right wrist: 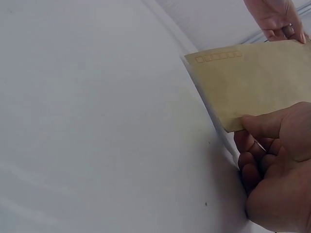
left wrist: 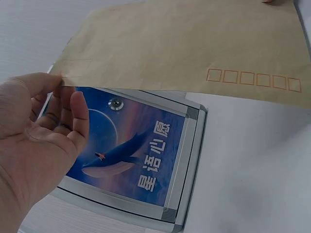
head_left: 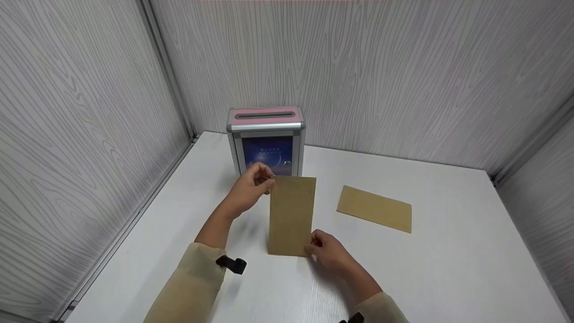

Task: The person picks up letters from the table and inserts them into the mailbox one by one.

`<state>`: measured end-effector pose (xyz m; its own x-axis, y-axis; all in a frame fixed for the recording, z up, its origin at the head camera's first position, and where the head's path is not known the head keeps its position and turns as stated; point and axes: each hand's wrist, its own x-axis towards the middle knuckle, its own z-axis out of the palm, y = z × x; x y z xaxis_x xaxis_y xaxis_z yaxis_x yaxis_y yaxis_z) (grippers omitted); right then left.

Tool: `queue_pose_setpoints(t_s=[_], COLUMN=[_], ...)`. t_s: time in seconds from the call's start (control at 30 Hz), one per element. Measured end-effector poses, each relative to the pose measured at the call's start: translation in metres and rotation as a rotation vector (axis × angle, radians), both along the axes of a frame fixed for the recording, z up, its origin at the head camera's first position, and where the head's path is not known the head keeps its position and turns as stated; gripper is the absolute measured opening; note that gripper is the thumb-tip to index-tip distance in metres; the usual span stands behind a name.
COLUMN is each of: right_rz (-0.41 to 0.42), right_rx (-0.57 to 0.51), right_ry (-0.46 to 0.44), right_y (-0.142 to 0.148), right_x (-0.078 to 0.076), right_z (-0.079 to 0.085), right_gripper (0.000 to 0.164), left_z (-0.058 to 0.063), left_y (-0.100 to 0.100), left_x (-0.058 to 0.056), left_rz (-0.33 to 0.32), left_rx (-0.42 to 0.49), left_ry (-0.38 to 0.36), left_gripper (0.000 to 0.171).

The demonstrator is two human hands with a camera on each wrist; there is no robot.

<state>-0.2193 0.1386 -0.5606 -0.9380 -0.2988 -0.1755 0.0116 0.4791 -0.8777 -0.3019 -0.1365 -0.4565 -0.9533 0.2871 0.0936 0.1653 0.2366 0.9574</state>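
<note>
A brown paper envelope is held upright lengthwise between both hands. My left hand pinches its upper left corner between thumb and fingers. At the lower right corner, my right hand pinches the edge. A row of red printed squares shows on the envelope in the left wrist view. Behind it stands a box with a pink top, a long slot, silver edges and a blue picture front with a lock. In the right wrist view the right thumb lies on the envelope near its corner.
A second brown envelope lies flat on the white table, to the right of the held one. Pale wood-grain panels enclose the table at the back and on both sides. The box stands close to the back panel.
</note>
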Motion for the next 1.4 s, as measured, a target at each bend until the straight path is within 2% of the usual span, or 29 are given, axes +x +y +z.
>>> queue_pose_setpoints(t_s=[0.23,0.4,0.53,0.7,0.9,1.13,1.4], right_rz=[0.000,0.006,-0.028,-0.038,-0.068,-0.108,-0.116], right_rx=[0.002,-0.004,-0.034,-0.094,-0.154,-0.213,-0.237], right_ry=[-0.067,-0.061,-0.018,0.088,0.212,0.324,0.340], right_y=[0.004,0.011,0.016,0.022,0.023,0.022,0.025], right_x=[-0.007,-0.018,-0.030,-0.042,-0.049,-0.051,-0.053], right_z=[0.012,0.033,0.062,0.100,0.134,0.148,0.151], right_gripper=[0.012,0.015,0.014,0.013,0.012,0.010,0.010], left_z=[0.008,0.017,0.025,0.032,0.039,0.045,0.049], left_y=[0.004,0.008,0.009,0.010,0.013,0.018,0.021], left_x=[0.000,0.002,0.003,0.003,0.005,0.008,0.010], left_rz=[-0.010,-0.023,-0.025,-0.030,-0.064,-0.070,-0.074], left_rx=[0.032,0.037,0.031,0.036,0.041,0.041,0.038], left_ry=[0.002,0.016,0.037,0.043,0.046,0.076,0.085], left_gripper=[0.013,0.014,0.013,0.013,0.016,0.016,0.016])
